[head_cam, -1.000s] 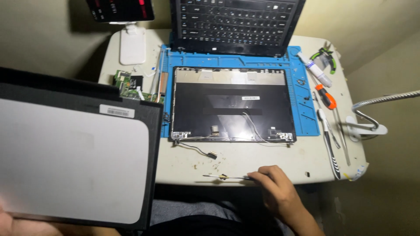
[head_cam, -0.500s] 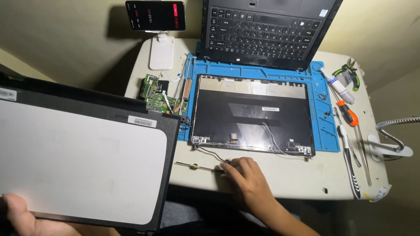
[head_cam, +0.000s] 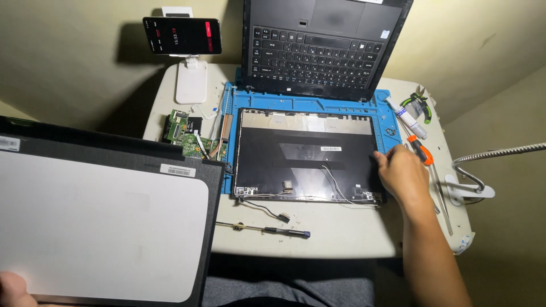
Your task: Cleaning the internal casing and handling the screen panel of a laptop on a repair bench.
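I see 2 white rectangular stickers on the large flat display panel with a pale grey back and black border [head_cam: 102,227]: 1 near its upper right corner, 1 at the far left edge. A small white strip label sits near the middle of the black rectangular laptop lid shell [head_cam: 310,156], with pale tape patches along its top edge. That shell lies on a blue silicone work mat [head_cam: 392,122] on the beige round-cornered table [head_cam: 341,227].

My left hand [head_cam: 17,290] shows only at the bottom left corner, gripping the display panel by its lower edge; the panel is held over the table's left side, well apart from the shell.

My right hand [head_cam: 401,173] rests at the shell's right edge, fingers curled down against the mat border; I cannot tell whether it grips anything. Just beside it lies an orange-handled screwdriver [head_cam: 422,152], with a white tube with a blue cap [head_cam: 405,116] farther up.

Loose black and white cables [head_cam: 335,185] trail across the shell's lower half. A thin metal rod with a dark tip [head_cam: 267,229] lies on the table in front of it. A green circuit board [head_cam: 190,136] sits left of the mat. A black open laptop base with keyboard [head_cam: 318,54] stands behind, and a black phone on a white stand [head_cam: 183,37] to its left.
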